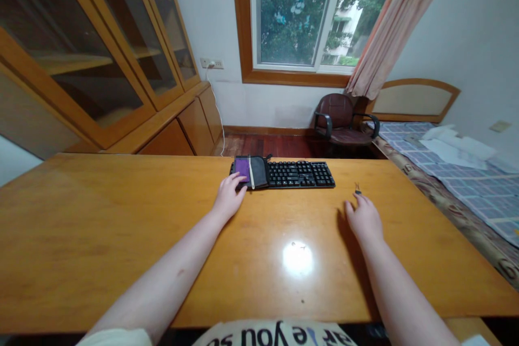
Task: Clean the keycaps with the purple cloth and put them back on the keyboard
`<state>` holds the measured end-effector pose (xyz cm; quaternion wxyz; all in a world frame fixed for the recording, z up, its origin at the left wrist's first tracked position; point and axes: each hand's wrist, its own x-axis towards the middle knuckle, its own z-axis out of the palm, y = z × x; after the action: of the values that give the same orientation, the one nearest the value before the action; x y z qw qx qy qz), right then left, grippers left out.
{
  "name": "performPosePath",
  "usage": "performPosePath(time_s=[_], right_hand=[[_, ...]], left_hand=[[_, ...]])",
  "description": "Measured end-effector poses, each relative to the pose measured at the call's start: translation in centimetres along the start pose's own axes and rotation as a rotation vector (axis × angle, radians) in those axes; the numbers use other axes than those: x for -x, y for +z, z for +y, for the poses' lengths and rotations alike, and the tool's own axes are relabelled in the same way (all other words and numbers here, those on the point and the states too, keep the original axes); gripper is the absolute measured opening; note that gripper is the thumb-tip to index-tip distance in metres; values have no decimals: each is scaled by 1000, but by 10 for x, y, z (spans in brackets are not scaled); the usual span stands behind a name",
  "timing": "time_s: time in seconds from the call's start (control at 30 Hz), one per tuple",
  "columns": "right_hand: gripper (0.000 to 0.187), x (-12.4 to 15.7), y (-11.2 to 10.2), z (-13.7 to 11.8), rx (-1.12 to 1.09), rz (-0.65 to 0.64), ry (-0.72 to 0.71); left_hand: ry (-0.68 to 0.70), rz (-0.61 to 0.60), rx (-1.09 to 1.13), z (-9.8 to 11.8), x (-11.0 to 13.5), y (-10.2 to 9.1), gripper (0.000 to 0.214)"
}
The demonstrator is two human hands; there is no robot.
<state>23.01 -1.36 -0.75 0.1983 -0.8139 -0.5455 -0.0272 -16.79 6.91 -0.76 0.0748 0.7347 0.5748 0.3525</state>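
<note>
My left hand (230,197) is at the near left edge of a dark grey fabric pouch (260,170), with its fingers stretched over a purple piece (242,166) that looks like cloth. A thin whitish strip (252,173) runs down the pouch beside the purple piece. Under the pouch is a black keyboard (302,174), its left part covered. On the right, my right hand (366,219) has its thumb apart from its fingers. Just past those fingertips is a small two-pronged wire tool (357,188) with a dark end, too small to name surely.
The wooden table (121,238) spans the foreground, its far edge just behind the keyboard. Beyond it stand a dark red armchair (338,119) and a window. A glass-door cabinet (162,92) is at left, a bed (450,157) with white sheets of material at right.
</note>
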Motion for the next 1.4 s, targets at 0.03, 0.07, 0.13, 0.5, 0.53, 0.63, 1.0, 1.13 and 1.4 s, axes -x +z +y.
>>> performPosePath(time_s=[0.03,0.07,0.13,0.5,0.53,0.63,1.0,1.13,1.4], right_hand=[[49,-12,3,8,90,-20,46],[51,-22,6,15,139,-62,85],[45,-36,13,24,166,-131,115],[34,-35,-13,7,31,-128,258],[35,-32,-16,-5,3,-108,245],[38,-25,-20,-57,-107,-83,131],[29,-23,47,-272,-224,-244,-321],[24,-24,62,-284,-175,-261,-368],[44,-51,65,-215,-104,-92,-330]], left_hand=[[-26,4,36,-4,8,-3,30],[-49,10,53,-10,14,-6,29],[-99,29,69,-25,24,-12,27],[-247,97,-4,-55,36,-9,27],[-224,79,-12,-52,36,-8,26],[-175,24,-55,-48,35,-5,27],[-259,33,-224,-54,34,2,44],[-253,40,-220,-55,34,0,41],[-237,23,-190,-56,35,0,40]])
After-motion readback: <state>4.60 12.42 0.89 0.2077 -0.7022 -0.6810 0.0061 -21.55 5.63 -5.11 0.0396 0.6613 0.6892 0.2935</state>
